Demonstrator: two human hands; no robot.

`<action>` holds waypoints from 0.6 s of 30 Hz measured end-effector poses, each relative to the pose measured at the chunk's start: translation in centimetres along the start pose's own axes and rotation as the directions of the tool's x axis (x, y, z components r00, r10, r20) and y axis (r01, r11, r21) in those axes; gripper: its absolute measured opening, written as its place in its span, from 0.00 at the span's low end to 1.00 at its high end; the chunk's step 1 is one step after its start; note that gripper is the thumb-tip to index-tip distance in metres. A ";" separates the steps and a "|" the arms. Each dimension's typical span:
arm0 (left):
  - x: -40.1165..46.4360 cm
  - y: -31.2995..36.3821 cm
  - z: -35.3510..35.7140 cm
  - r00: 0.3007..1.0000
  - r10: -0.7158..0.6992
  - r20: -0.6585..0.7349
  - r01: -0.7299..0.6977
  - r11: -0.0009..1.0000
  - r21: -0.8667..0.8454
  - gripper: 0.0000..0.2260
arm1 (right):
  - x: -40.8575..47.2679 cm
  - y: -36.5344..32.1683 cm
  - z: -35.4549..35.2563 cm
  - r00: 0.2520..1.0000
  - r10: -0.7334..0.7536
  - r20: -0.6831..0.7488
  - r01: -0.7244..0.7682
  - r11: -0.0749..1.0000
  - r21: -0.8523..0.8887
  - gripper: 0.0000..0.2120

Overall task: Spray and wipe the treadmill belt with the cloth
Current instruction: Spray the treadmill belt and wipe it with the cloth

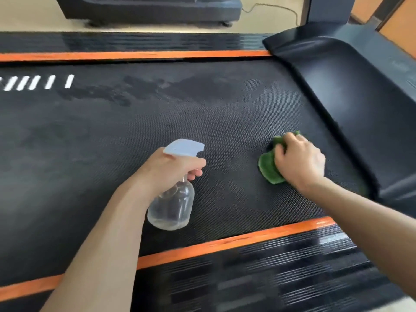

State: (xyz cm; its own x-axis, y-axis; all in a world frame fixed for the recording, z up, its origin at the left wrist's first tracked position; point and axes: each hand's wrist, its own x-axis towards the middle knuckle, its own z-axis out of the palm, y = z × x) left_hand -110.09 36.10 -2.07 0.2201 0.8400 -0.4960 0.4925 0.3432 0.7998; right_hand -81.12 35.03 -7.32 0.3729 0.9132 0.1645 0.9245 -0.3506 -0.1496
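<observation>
Black textured treadmill belt (135, 136) w/ damp patches, green cloth (269, 168) lying on it

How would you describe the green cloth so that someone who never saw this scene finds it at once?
Look at the black treadmill belt between its two orange stripes. Near the belt's right end lies the green cloth, pressed under the right hand. It is the only green thing here.
</observation>
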 end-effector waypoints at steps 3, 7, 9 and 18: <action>-0.5 -0.5 -1.4 0.998 -0.052 0.047 0.047 0.994 0.098 0.12 | -6.4 -4.3 -0.2 0.930 -0.362 0.057 0.357 0.930 0.081 0.10; -1.4 -3.1 -3.5 0.996 -0.086 0.027 0.084 0.994 0.075 0.16 | -9.5 -3.4 -1.0 0.874 -0.486 0.022 0.477 0.865 0.156 0.10; -1.4 -3.8 -4.3 0.991 -0.116 0.065 0.112 0.991 0.071 0.14 | -8.4 -1.4 -0.9 0.902 -0.432 -0.013 0.431 0.896 0.105 0.11; -1.6 -5.0 -5.1 0.978 -0.097 0.183 0.074 0.989 0.127 0.16 | -3.4 -7.4 0.6 0.991 -0.134 -0.002 0.133 0.987 0.091 0.13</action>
State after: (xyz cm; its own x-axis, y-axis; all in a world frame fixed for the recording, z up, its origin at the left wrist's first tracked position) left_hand -117.21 35.20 -3.51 0.3218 0.7115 -0.6247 0.6102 0.3486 0.7114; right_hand -89.28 34.62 -7.38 0.2462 0.9513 0.1854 0.9549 -0.2054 -0.2142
